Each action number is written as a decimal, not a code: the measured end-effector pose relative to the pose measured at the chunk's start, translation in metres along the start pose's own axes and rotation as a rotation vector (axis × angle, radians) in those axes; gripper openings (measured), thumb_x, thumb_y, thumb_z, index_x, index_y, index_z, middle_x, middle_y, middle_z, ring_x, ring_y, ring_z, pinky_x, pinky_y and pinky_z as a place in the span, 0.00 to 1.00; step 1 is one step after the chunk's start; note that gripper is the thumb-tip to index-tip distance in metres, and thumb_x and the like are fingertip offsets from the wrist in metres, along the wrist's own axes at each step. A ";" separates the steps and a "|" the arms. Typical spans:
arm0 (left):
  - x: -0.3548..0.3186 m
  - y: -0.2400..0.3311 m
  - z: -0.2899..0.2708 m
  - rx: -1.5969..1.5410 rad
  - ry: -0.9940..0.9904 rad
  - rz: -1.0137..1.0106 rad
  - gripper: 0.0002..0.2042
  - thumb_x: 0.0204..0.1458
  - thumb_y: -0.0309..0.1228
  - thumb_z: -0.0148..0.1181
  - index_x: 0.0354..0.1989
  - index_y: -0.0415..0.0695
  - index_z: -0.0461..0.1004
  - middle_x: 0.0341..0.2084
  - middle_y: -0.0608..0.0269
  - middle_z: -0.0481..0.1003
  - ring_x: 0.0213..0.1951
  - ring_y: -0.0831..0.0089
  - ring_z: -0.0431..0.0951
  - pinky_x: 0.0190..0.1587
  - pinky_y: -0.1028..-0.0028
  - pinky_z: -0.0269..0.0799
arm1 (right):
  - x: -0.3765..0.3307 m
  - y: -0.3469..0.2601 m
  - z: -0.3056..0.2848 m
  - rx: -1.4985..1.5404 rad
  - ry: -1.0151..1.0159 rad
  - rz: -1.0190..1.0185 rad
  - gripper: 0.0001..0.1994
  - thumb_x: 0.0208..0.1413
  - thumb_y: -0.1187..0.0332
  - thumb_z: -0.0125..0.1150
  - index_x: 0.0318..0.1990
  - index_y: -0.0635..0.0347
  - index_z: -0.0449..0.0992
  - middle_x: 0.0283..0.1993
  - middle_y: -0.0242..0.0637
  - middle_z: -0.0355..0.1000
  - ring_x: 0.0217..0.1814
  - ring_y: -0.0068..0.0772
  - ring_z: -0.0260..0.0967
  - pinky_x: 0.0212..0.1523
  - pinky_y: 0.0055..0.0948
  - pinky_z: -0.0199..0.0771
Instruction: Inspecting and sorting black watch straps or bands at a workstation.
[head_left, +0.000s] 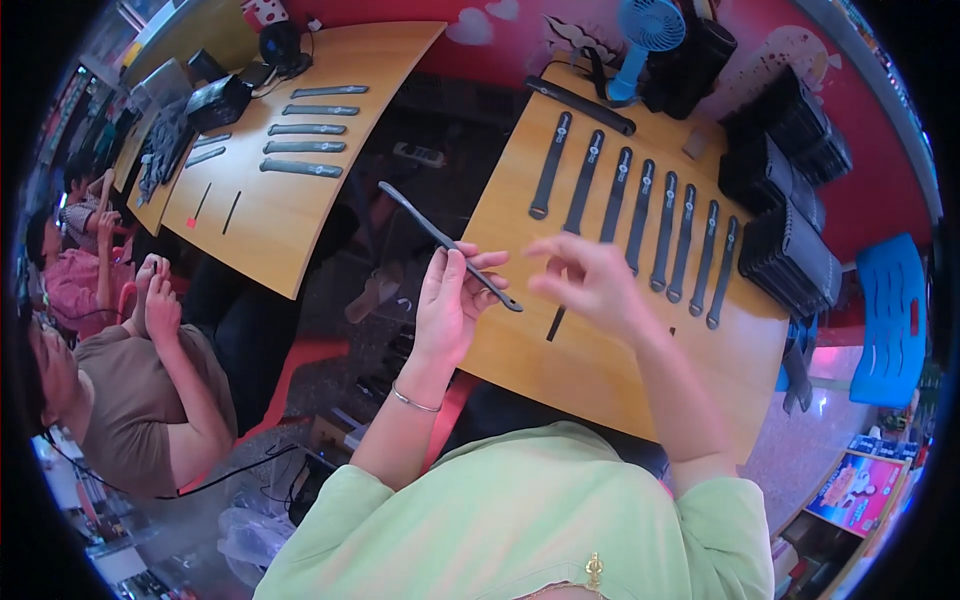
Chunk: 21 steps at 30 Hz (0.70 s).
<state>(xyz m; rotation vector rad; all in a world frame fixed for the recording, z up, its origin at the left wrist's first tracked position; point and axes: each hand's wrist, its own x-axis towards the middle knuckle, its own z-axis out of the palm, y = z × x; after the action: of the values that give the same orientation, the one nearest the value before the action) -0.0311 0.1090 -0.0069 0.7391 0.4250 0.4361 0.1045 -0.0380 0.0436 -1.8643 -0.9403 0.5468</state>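
My left hand [448, 305] is closed on a dark grey strap [430, 228], pinching it near its slotted end. The strap slants up and leftward, just off the table's left edge. To its right my right hand [590, 283] hovers over the table, slightly blurred. Its thumb and forefinger are apart, and I see nothing between them. Past that hand, several similar straps [645, 200] lie side by side in a row on the wooden table [600, 375]. Each has a pale mark at the far end. My right hand covers the lower part of some of them.
A longer dark strap [580, 104] and a blue fan [640, 45] are at the far edge. Black stacks [790, 260] stand on the right, near a blue chair [888, 320]. At left, a person [150, 400] sits by another table [265, 240] with more straps.
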 end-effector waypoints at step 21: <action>-0.040 -0.051 0.084 0.000 -0.315 -0.166 0.07 0.57 0.23 0.53 0.42 0.44 0.65 0.37 0.59 0.75 0.42 0.71 0.77 0.44 0.73 0.77 | -0.117 0.010 -0.022 0.045 0.424 -0.047 0.06 0.49 0.73 0.64 0.36 0.59 0.80 0.29 0.33 0.71 0.18 0.20 0.62 0.19 0.22 0.59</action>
<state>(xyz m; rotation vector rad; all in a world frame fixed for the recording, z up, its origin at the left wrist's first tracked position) -0.0100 0.0090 0.0207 0.7518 0.1875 0.1589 0.0531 -0.1459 0.0419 -1.8152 -0.6800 0.1309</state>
